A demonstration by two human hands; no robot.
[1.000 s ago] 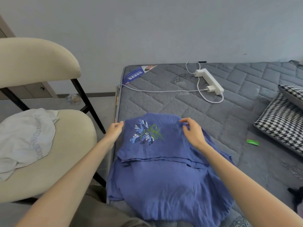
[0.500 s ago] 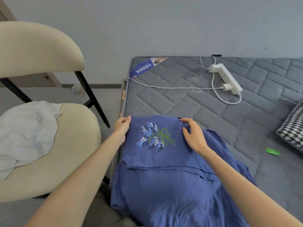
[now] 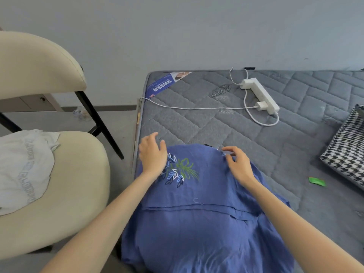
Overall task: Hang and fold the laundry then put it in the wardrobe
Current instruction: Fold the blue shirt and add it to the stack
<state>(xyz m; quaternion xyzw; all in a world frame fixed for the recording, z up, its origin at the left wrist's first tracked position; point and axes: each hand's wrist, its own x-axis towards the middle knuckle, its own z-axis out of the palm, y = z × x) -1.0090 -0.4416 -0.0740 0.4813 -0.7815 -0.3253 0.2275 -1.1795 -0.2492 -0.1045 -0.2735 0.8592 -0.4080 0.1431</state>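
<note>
- The blue shirt [image 3: 197, 223] lies at 6 o'clock in my view, on the near left corner of the mattress [image 3: 216, 127]. Its lower part spills over the near edge towards me. I judge the flat bed is serving as the folding surface.
- The top part is doubled down over the rest, with the hem [image 3: 197, 207] running across and the leaf embroidery [image 3: 181, 172] facing up. This looks like a fold partly made.
- My left hand [image 3: 152, 157] is at the shirt's 10 o'clock corner, fingers loose and spread, holding nothing. It seems to be over the cloth to flatten it.
- My right hand [image 3: 239, 165] is at the shirt's 1 o'clock edge, fingers curled in and pinching the cloth there, probably to square that corner. I cannot tell what the pale bit under the fingertips is.
- A cream chair [image 3: 78, 184] stands at 9 o'clock with a white garment [image 3: 23, 170] draped on its seat, likely waiting its turn.
- Further up the mattress, a power strip [image 3: 261, 96] and its cable lie at 1 o'clock and a leaflet [image 3: 163, 84] at 11 o'clock. A checked cushion [image 3: 346, 152] and a green wrapper [image 3: 316, 181] lie at 3 o'clock, all apart from the shirt.
</note>
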